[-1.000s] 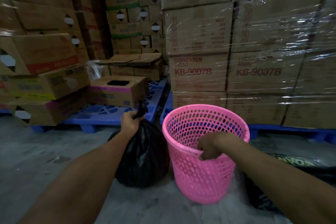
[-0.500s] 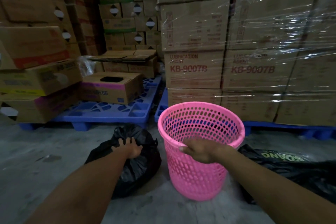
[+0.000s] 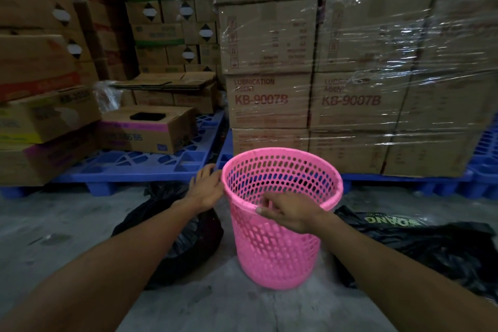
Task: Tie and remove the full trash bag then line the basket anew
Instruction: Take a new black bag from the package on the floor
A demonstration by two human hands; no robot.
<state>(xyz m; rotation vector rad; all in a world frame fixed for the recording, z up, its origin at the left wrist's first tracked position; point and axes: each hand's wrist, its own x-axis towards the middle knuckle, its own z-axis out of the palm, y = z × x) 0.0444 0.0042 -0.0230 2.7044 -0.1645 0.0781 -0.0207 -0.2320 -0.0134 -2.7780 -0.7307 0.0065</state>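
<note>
A pink perforated basket (image 3: 277,248) stands upright on the concrete floor, with no liner in it. My right hand (image 3: 287,211) grips its near rim, fingers hooked inside. Beside the left rim, my left hand (image 3: 206,187) is spread open and touches or nearly touches the basket. A full black trash bag (image 3: 186,245) lies on the floor left of the basket, under my left forearm. Flat black bags with green print (image 3: 420,240) lie on the floor to the right.
Blue plastic pallets (image 3: 140,168) carry cardboard boxes at the left and a tall shrink-wrapped stack of boxes (image 3: 350,83) directly behind the basket. The floor (image 3: 54,226) is grey concrete.
My left hand let go of the black bag, which dropped to the floor, then rose to the basket's left rim. My right hand kept its hold on the near rim.
</note>
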